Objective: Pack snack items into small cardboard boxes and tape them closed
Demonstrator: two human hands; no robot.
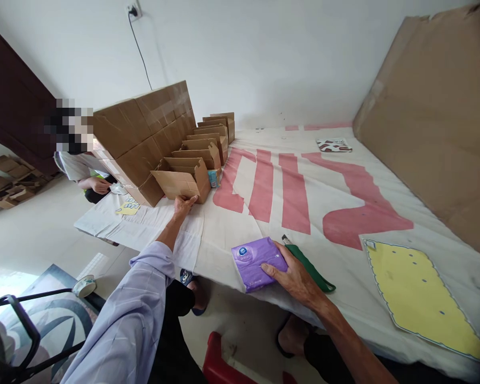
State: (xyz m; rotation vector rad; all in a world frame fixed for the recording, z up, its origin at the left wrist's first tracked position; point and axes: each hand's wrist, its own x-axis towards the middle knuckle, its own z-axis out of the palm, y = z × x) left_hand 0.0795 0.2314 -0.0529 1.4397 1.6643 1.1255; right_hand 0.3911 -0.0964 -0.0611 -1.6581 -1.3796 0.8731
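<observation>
My left hand [183, 205] reaches far forward and its fingers touch the lower edge of the nearest small open cardboard box [184, 181], first in a row of several such boxes [208, 141]. The fingers look curled on the box flap. My right hand [294, 274] lies on a purple tissue pack [252, 261] near the table's front edge, fingers spread over its right side. A green-handled cutter [314, 269] lies just beside and partly under that hand.
Large stacked cardboard cartons [144, 133] stand behind the row. Another person [82, 170] sits at the far left. The white cloth with red stripes [288, 186] covers the table. A yellow sheet [420, 293] lies at right, with a big cardboard panel [436, 117] leaning there.
</observation>
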